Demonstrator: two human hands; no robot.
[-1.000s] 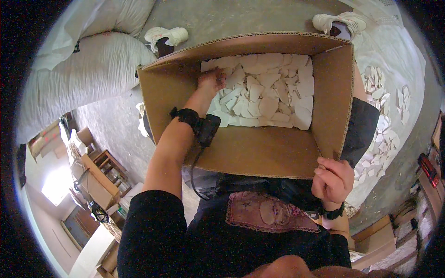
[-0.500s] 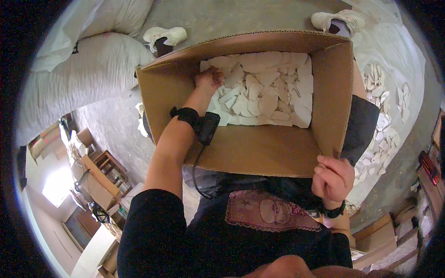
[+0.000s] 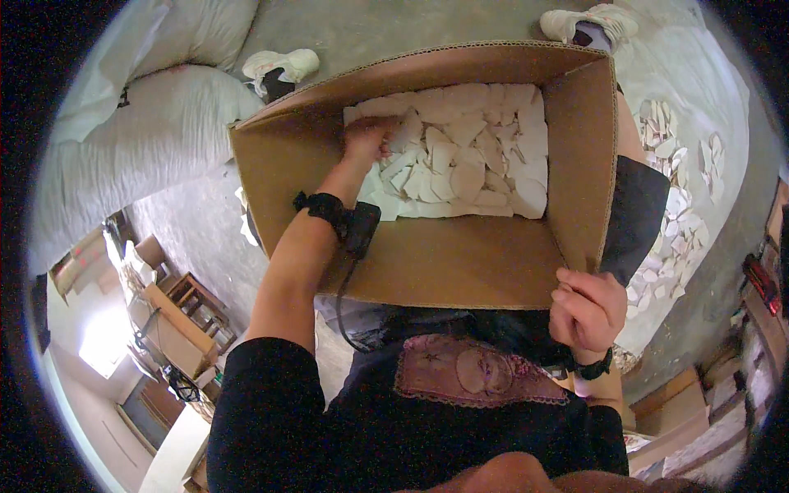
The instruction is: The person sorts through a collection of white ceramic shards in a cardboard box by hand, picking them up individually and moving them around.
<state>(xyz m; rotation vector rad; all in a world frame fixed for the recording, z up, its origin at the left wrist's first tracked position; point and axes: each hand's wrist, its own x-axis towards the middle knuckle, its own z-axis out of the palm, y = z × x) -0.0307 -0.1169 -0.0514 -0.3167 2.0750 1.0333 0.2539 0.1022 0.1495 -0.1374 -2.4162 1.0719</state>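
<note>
Between my legs stands an open cardboard box (image 3: 460, 263), its bottom covered with flat, irregular white pieces (image 3: 468, 177), dried slices or chips by their look. My left hand (image 3: 371, 138) reaches deep inside, at the left end of the layer. Its fingers stretch over the pieces with the thumb apart; whether a piece is under the fingertips is hard to see. At the near right corner, my right hand (image 3: 589, 312) has its fingers curled on the rim of the box. Each wrist wears a black strap, and a small black device with a cable hangs at the left one.
More white pieces (image 3: 678, 222) lie spread on a white sheet (image 3: 723, 90) at the right. Large stuffed white sacks (image 3: 164, 131) stand at the far left. Beyond the box my shoes (image 3: 279, 70) rest on the grey floor. A wooden stool (image 3: 201, 304) and cartons are at the left.
My left hand has shifted slightly over the pieces, its fingers now reaching further right. The box appears a little further up and left in the picture. My right hand stays on the rim.
</note>
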